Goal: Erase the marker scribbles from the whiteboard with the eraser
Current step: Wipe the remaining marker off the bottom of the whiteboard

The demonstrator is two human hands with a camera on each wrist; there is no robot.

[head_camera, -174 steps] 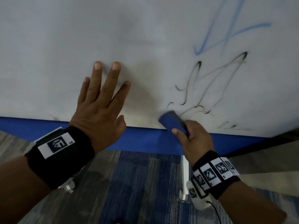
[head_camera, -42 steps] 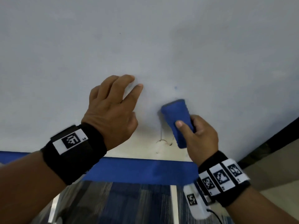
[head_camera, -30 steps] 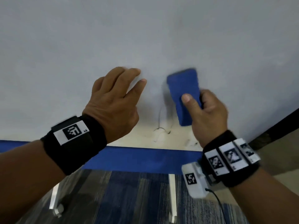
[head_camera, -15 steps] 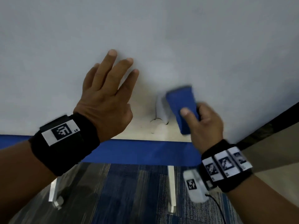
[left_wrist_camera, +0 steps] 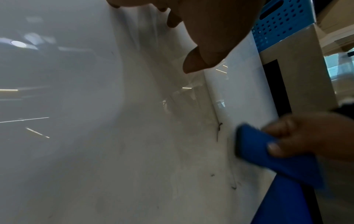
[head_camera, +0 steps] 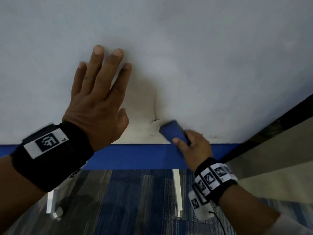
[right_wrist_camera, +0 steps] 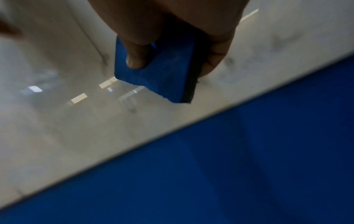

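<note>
The whiteboard [left_wrist_camera: 114, 136] looks smooth and glossy — it mirrors ceiling lights. The blue eraser [right_wrist_camera: 162, 71] has a matt, felt-like face. Both wristbands [head_camera: 50, 155] look like black cloth — the floor carpet [head_camera: 127, 200] woven and striped.

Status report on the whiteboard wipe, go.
Left hand flat on white whiteboard; right hand grips blue rectangular eraser near the board's bottom edge. Thin black marker traces remain left of eraser. Nothing in the way.
</note>
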